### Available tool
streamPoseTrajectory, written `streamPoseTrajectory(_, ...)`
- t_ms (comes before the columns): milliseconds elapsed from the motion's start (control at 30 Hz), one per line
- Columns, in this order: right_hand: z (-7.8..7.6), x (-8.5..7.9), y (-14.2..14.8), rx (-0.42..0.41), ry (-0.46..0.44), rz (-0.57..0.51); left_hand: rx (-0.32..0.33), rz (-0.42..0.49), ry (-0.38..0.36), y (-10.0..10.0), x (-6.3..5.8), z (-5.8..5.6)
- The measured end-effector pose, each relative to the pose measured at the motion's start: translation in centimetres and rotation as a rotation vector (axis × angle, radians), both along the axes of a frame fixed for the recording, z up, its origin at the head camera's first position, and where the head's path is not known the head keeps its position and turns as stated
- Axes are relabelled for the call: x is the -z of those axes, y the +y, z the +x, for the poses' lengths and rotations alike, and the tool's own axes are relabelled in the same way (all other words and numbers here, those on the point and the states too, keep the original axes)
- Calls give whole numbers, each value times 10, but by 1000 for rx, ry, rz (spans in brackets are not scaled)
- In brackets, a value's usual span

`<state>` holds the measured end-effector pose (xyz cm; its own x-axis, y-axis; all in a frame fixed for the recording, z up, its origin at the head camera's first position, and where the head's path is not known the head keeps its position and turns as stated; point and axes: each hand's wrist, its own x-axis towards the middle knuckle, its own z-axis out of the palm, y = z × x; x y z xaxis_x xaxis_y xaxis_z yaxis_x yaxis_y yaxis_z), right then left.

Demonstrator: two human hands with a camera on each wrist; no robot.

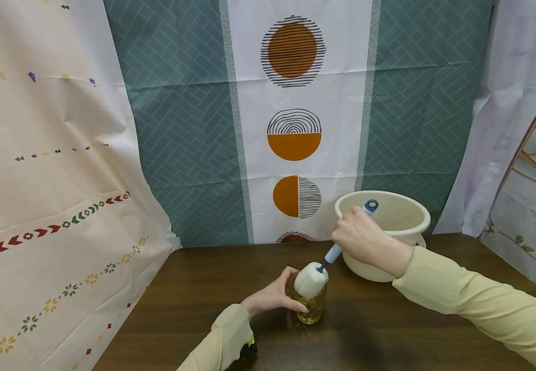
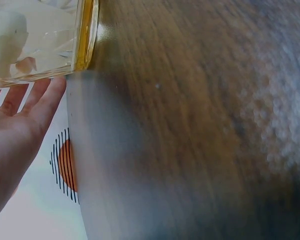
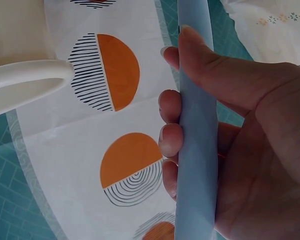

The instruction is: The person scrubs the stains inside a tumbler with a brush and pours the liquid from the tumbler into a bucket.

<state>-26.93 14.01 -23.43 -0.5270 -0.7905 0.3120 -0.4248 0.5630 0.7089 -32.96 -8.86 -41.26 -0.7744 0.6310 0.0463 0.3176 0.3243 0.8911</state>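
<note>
Sleeves (image 1: 476, 293), pale yellow, sit nearest our head view, one per arm. Behind the work we've got a teal-and-white cloth (image 1: 180, 129) printed with orange and black circles; a cream cloth (image 1: 64, 206) with flower rows hangs at our left. Dark wood table (image 1: 194, 288) below. White basin (image 1: 365, 269) stands on it, back right, partly covered by our right hand (image 1: 367, 242). That hand is wrapped round the light-blue handle of a brush (image 1: 334, 253), dark-blue loop (image 1: 370, 209) sticking out past it. Our left hand (image 1: 272, 296) holds an amber glass (image 1: 313, 310), thumb in front. Can't tell if the glass base touches wood. White sponge head (image 1: 312, 281) sits partly inside, bulging above the rim.
</note>
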Motion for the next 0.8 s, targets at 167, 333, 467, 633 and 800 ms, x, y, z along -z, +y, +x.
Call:
streamPoseTrajectory(167,1,0,0,-3,9,1,-1,-4,2,0,0,0)
streamPoseTrajectory(333,2,0,0,-8,16,-7,-1,-1,11,0,0,1)
streamPoseTrajectory(467,3,0,1,-5,19,-9,3,6,12,-1,1,0)
streamPoseTrajectory(633,3,0,2,-6,14,-4,7,11,12,-1,1,0)
streamPoseTrajectory(800,4,-1,3,-4,-8,-3,11,17,18,0,2,0)
